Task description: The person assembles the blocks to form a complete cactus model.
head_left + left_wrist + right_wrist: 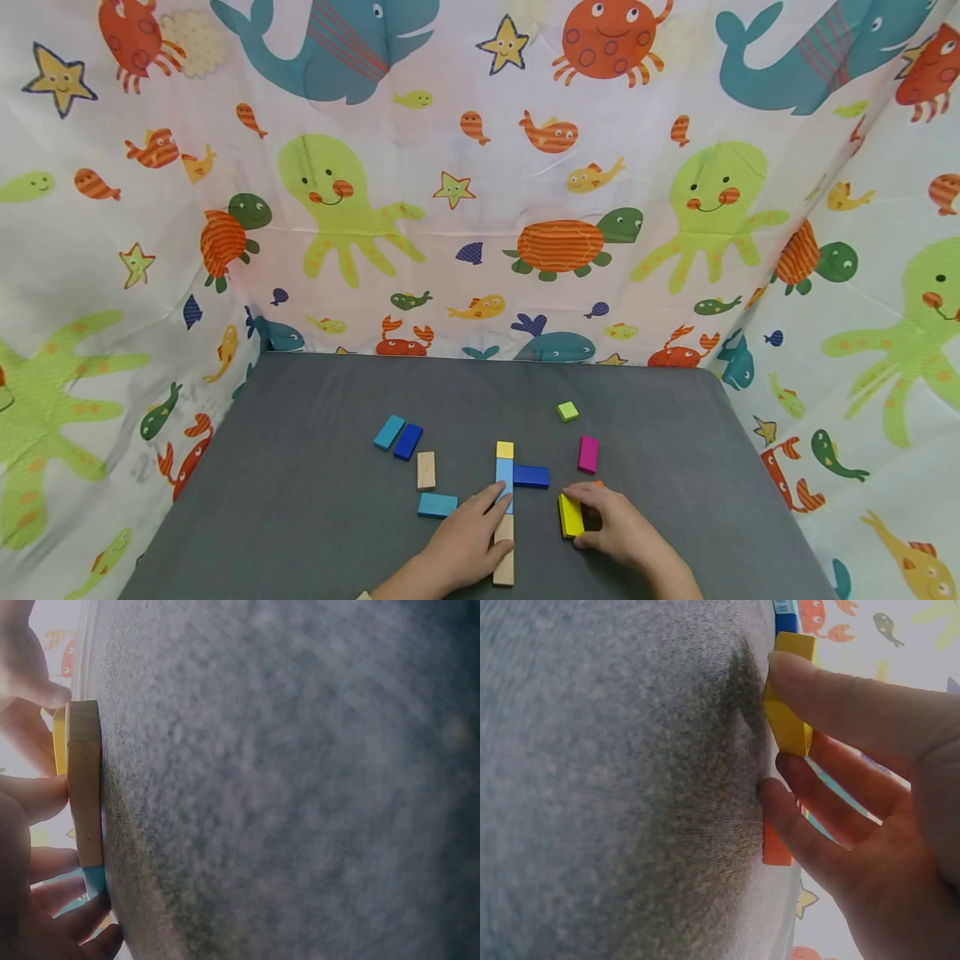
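A straight column of blocks lies on the grey table: a small yellow cube (505, 450) at the far end, then a light blue block (504, 471), then plain wood (504, 572) nearest me. Against its right side lies a dark blue block (531, 477). My left hand (465, 537) rests on the column, fingers reaching the light blue block and thumb on the wood. To the right, my right hand (622, 527) pinches a yellow block (571, 517) between thumb and fingers. An orange block (777, 844) shows behind those fingers in the right wrist view.
Left of the column lie a teal block (437, 505), a wooden block (426, 471), a blue block (408, 442) and another teal block (389, 432). Beyond my right hand are a magenta block (588, 455) and a green cube (567, 411). A sea-animal curtain (465, 325) borders the table.
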`<state>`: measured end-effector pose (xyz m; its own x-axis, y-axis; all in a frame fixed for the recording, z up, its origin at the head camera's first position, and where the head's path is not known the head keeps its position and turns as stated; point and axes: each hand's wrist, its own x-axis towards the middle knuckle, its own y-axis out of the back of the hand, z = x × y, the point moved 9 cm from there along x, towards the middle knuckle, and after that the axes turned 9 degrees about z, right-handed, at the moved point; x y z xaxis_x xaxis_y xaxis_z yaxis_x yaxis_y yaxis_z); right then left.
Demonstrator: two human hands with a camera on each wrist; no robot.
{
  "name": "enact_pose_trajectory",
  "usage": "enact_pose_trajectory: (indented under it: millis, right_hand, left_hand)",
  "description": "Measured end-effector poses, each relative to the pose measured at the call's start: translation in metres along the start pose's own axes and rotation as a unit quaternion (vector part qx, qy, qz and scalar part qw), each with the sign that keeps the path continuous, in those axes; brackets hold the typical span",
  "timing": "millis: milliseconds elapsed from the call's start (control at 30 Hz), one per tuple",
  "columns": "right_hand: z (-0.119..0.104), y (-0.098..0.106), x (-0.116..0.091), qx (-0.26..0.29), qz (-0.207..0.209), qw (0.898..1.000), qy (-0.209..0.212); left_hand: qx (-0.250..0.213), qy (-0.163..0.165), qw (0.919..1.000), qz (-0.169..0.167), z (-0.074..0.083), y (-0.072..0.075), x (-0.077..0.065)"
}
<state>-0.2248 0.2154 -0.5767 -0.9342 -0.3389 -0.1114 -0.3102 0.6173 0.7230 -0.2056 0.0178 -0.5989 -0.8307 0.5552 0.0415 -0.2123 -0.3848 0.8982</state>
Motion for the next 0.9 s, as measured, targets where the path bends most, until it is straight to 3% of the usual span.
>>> enact_pose_trajectory:
  millis: [200, 467, 900]
  right_hand:
    - [-0.006, 0.006, 0.004, -0.009, 0.037, 0.999, 0.020]
    - [-0.009, 0.005, 0.010, -0.019, 0.038, 0.999, 0.000]
    - [-0.015, -0.006, 0.011, -0.055, 0.047, 0.997, 0.002]
  left_hand:
    - [0.000, 0.008, 0.9999, -0.008, 0.000, 0.000, 0.000]
    - [0.001, 0.017, 0.9997, -0.020, -0.001, -0.002, 0.000]
    - [-0.002, 0.020, 0.9996, -0.019, 0.000, -0.002, 0.000]
